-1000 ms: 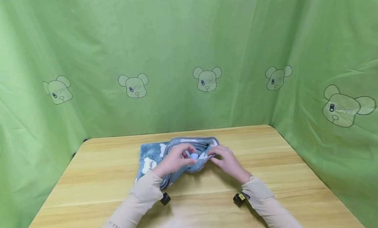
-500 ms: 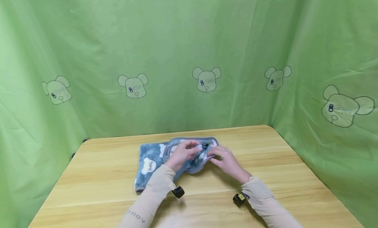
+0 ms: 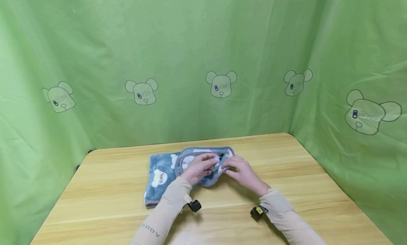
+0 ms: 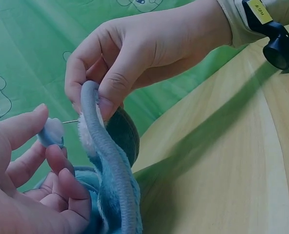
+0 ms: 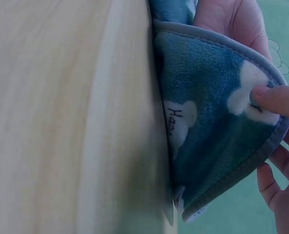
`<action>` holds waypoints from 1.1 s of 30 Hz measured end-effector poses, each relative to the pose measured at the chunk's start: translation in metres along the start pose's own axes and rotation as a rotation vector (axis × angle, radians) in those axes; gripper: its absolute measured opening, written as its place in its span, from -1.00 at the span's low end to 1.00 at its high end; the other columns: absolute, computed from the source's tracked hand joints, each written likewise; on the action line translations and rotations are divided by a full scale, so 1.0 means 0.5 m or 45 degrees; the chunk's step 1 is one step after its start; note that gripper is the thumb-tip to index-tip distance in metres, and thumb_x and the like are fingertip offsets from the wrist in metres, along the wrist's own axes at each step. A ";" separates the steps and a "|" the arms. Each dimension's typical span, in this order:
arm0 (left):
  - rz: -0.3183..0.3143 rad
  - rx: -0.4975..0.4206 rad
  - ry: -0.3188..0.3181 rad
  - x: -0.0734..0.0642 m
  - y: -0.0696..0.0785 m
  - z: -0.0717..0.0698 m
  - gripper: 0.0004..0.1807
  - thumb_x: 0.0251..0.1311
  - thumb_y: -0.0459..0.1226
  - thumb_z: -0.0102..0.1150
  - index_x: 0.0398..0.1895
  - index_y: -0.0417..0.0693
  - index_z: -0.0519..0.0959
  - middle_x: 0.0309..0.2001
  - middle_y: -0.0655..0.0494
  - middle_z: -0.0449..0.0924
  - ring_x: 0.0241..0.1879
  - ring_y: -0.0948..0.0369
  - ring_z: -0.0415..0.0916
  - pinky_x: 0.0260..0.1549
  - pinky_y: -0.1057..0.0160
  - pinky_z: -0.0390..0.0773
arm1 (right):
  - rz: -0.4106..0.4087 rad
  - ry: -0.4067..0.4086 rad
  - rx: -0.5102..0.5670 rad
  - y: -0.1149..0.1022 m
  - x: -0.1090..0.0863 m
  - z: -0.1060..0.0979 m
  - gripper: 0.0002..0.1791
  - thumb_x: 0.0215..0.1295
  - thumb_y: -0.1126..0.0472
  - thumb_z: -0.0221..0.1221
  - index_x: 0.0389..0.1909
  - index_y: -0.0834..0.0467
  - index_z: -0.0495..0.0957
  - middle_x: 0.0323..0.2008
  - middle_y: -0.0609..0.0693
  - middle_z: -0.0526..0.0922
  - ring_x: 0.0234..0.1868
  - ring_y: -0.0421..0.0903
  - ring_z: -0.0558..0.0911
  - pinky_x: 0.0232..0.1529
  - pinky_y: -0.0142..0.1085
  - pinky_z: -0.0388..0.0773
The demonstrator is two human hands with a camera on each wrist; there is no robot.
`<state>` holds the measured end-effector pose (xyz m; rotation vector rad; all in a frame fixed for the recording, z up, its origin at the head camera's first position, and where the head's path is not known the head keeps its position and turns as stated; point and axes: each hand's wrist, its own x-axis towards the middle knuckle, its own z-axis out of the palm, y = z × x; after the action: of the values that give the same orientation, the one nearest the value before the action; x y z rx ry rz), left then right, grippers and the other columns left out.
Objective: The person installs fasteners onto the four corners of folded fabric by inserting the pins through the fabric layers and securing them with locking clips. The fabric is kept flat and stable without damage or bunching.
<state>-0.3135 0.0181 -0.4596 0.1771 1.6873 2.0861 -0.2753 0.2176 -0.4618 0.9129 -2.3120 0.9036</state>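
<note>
A blue plush blanket (image 3: 159, 179) with white bear-head patches and a grey bound edge lies folded on the table. At its right end my right hand (image 3: 243, 172) pinches the bound edge and lifts the corner, thumb on a white patch (image 5: 252, 92) in the right wrist view. My left hand (image 3: 200, 167) pinches a pin (image 4: 51, 131) by its small light-blue and white head. The pin's thin metal needle (image 4: 71, 121) points at the raised blanket edge (image 4: 88, 112), its tip right at the pale fleece beside the right thumb.
The wooden table (image 3: 105, 188) has a rounded back corner at each side. Green curtains (image 3: 178, 43) printed with bear heads stand behind it and to the right. A black wrist camera (image 3: 194, 205) hangs under the left forearm, another camera (image 3: 257, 213) under the right.
My left hand has moved right with the pin, from over the blanket's middle to the raised edge. My right hand keeps its grip on that edge and has barely moved.
</note>
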 end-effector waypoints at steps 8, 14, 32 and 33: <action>0.005 0.028 -0.022 0.003 -0.008 -0.003 -0.66 0.24 -0.26 0.25 0.07 -0.13 0.56 -0.44 0.22 0.50 -0.51 0.35 0.39 -0.47 0.41 0.42 | -0.030 0.004 -0.003 0.000 -0.001 0.002 -0.77 -0.03 0.39 0.40 -0.31 0.11 0.69 -0.28 -0.09 0.74 -0.15 -0.08 0.63 -0.02 -0.14 0.56; 0.014 0.037 -0.039 0.001 -0.007 -0.003 -0.64 0.25 -0.26 0.24 0.11 -0.13 0.56 -0.34 0.20 0.55 -0.48 0.34 0.40 -0.46 0.41 0.44 | -0.024 0.000 0.002 0.000 -0.001 0.001 -0.77 -0.04 0.39 0.40 -0.32 0.10 0.69 -0.28 -0.09 0.74 -0.14 -0.08 0.63 -0.01 -0.13 0.55; 0.060 0.093 -0.130 0.004 -0.012 -0.005 -0.51 0.23 -0.33 0.21 0.24 -0.28 0.45 -0.38 0.30 0.52 -0.43 0.38 0.41 -0.46 0.42 0.42 | -0.016 0.019 -0.009 0.005 -0.002 0.003 -0.78 -0.03 0.35 0.41 -0.34 0.05 0.68 -0.29 -0.11 0.73 -0.15 -0.12 0.62 -0.02 -0.17 0.53; 0.060 0.091 -0.128 0.005 -0.014 -0.005 -0.51 0.23 -0.33 0.22 0.23 -0.28 0.45 -0.38 0.30 0.52 -0.43 0.38 0.41 -0.45 0.42 0.42 | -0.020 0.020 -0.013 0.005 -0.002 0.003 -0.77 -0.04 0.36 0.41 -0.34 0.05 0.68 -0.30 -0.11 0.73 -0.16 -0.12 0.62 -0.03 -0.17 0.53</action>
<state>-0.3148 0.0181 -0.4671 0.3419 1.7138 2.0163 -0.2769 0.2182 -0.4644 0.9147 -2.2913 0.8884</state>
